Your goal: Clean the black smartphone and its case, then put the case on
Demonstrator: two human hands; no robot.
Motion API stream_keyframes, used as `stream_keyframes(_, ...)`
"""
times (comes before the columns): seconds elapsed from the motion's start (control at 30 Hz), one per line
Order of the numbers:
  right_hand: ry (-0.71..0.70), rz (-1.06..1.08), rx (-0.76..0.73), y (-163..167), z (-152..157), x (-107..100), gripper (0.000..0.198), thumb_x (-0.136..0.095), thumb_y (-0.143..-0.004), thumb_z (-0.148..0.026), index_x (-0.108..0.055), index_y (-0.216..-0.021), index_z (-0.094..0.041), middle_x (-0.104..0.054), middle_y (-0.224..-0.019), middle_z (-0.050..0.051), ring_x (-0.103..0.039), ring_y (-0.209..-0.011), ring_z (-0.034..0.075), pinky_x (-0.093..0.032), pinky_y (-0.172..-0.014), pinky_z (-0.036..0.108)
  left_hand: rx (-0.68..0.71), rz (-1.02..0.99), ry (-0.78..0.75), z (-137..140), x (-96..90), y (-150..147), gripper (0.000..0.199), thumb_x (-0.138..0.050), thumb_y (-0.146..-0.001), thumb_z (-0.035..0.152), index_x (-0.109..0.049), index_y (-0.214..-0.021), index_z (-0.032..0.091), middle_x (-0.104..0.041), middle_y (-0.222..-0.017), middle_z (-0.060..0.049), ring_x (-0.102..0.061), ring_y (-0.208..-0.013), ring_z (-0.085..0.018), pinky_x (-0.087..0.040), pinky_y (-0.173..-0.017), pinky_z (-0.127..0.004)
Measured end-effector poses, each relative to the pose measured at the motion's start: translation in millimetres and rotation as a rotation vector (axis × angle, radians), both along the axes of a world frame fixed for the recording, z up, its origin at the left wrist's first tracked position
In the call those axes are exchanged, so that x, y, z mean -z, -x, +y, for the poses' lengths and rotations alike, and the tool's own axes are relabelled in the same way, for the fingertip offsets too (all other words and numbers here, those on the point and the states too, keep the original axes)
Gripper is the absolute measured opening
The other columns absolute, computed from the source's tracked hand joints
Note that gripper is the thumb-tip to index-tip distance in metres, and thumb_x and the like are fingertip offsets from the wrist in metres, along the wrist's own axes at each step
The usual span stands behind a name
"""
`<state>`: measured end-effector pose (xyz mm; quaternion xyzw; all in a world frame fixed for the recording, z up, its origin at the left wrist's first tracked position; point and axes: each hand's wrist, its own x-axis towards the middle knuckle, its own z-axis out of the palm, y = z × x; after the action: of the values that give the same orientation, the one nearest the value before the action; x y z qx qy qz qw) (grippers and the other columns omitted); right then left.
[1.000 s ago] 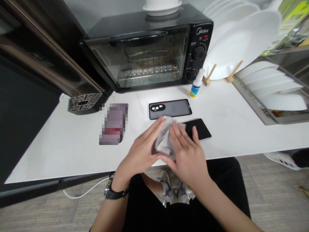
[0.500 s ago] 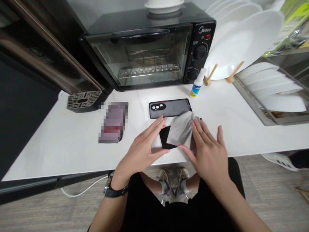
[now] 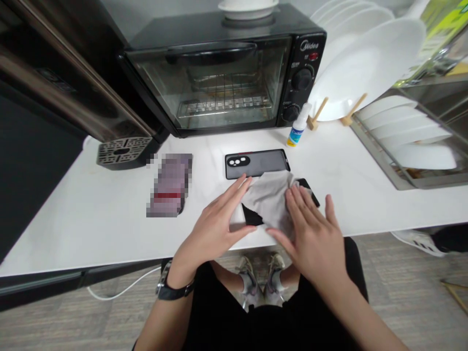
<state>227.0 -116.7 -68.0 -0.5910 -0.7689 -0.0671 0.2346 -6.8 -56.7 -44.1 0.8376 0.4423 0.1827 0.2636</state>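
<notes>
A black phone (image 3: 251, 215) lies flat near the counter's front edge, mostly hidden under a thin grey cloth (image 3: 268, 195). My left hand (image 3: 215, 222) brackets the phone's left end, with the fingers at its far edge and the thumb at its near edge. With fingers held together, my right hand (image 3: 312, 226) presses the cloth onto the phone, thumb toward the near side. The phone's black right corner shows past my right fingers. Just beyond it rests a clear phone case (image 3: 266, 163) with a black rim and camera cutouts.
To the left lies a pixelated purplish item (image 3: 170, 185). A small spray bottle (image 3: 297, 129) stands before the toaster oven (image 3: 219, 83). White plates (image 3: 369, 68) stand in wooden holders at right, beside a dish rack (image 3: 387, 165). A dark appliance with a drip tray (image 3: 122, 151) is at left.
My right hand and the cloth have shifted slightly left, so the cloth covers more of the phone's left part and the right corner is uncovered. My left hand stays in place.
</notes>
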Motion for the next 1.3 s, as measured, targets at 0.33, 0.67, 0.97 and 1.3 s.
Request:
stream_keyframes(0.33,0.052,0.029,-0.019,-18.5,-5.2,-7.9,0.059,-0.040,-0.110,-0.057,-0.054,-0.152,-0.018,-0.060,-0.155,0.010,-0.058,-0.144,0.031,-0.017,-0.131,0.065,0.004,-0.006,-0.010,1.2,0.0,0.6,0.103,-0.078,-0.094,0.035,-0.009,-0.171,0.042,-0.021,-0.179,-0.002,-0.032,-0.162,-0.028,-0.032,-0.133,-0.049)
stream_keyframes(0.67,0.088,0.066,-0.189,46.0,8.7,-3.0,0.106,-0.038,-0.096,-0.085,-0.044,-0.156,0.003,-0.045,-0.164,0.025,-0.044,-0.154,0.036,-0.039,-0.125,0.056,0.024,-0.039,-0.021,2.4,2.5,0.9,0.100,-0.076,-0.094,0.028,-0.013,-0.171,0.039,-0.021,-0.179,-0.004,-0.030,-0.163,-0.029,-0.030,-0.134,-0.049)
stream_keyframes(0.97,0.020,-0.019,0.067,-6.0,6.1,1.5,0.096,-0.039,-0.101,-0.077,-0.039,-0.161,-0.002,-0.044,-0.164,0.026,-0.047,-0.151,0.040,-0.034,-0.124,0.066,0.010,-0.055,-0.029,1.6,3.9,-0.8,0.104,-0.079,-0.092,0.033,-0.011,-0.170,0.041,-0.023,-0.179,-0.004,-0.040,-0.159,-0.029,-0.034,-0.132,-0.050)
stream_keyframes(1.3,0.080,-0.010,-0.085,4.0,1.1,-0.8,0.088,-0.038,-0.103,-0.074,-0.040,-0.162,-0.009,-0.044,-0.166,0.018,-0.047,-0.153,0.032,-0.030,-0.128,0.062,0.009,-0.053,-0.021,1.9,3.2,1.0,0.101,-0.077,-0.093,0.032,-0.014,-0.171,0.039,-0.024,-0.179,-0.003,-0.036,-0.161,-0.028,-0.033,-0.133,-0.049)
